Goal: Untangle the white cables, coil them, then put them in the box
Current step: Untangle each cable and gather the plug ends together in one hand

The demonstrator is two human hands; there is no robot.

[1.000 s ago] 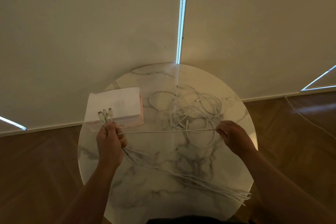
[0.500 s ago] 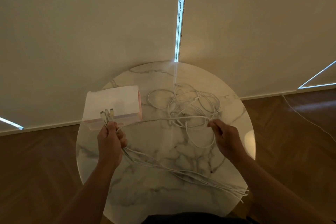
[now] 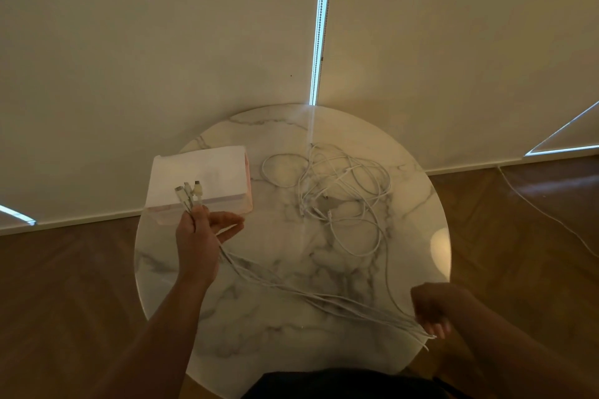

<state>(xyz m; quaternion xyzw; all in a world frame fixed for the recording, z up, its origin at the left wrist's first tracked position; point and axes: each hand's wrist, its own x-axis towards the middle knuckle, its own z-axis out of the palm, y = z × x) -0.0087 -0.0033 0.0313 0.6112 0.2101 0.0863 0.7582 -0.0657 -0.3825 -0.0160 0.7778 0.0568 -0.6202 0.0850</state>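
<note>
Two bare forearms [image 3: 168, 317], uncovered as far as the frame edge. Left hand [image 3: 197, 236] and right hand [image 3: 431, 308] bare as well. Along the bottom edge, a strip of dark clothing [image 3: 340, 384] — plain, near black, cut lost in dim light.

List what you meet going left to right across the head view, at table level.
Box → tangled white cables → right hand, which grips the straight cable strands. The left hand, holding the strands' plug ends, overlaps the box, so it is left out of the order.

Dim, warm — edges bowed.
</note>
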